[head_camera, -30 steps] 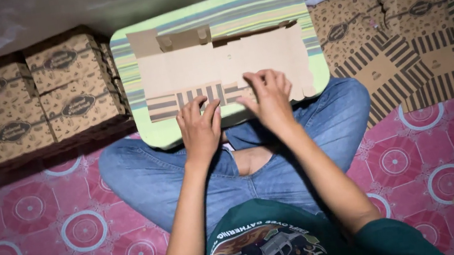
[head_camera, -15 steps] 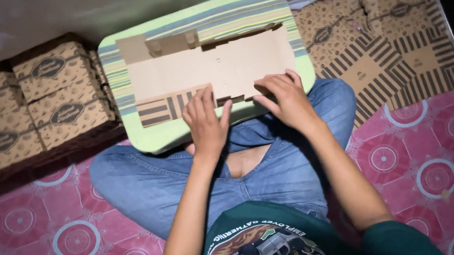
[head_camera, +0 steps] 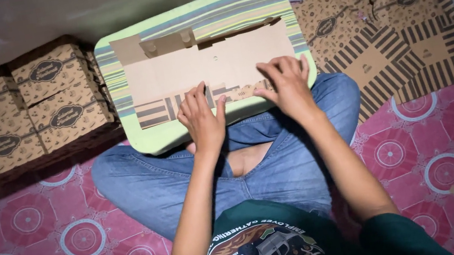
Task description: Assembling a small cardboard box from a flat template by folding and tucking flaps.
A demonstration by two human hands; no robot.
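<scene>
A flat brown cardboard box blank (head_camera: 210, 65) lies on a green striped lap tray (head_camera: 179, 134) that rests on my crossed legs. Its near flap, printed with dark stripes, is folded up toward me. My left hand (head_camera: 202, 118) presses on that striped flap near its middle. My right hand (head_camera: 289, 86) presses on the flap's right end, fingers spread over the plain cardboard. The far flap of the blank stands slightly raised along the tray's back edge.
Folded, printed cardboard boxes (head_camera: 22, 112) are stacked on the floor at my left. A pile of flat printed box blanks (head_camera: 402, 36) lies at my right. A pink mat with circle patterns (head_camera: 73, 239) covers the floor. A pale cloth (head_camera: 36, 18) hangs behind the tray.
The view has shifted slightly. Both hands have slid a little along the striped near flap and press it down; my right hand reaches farther over the cardboard.
</scene>
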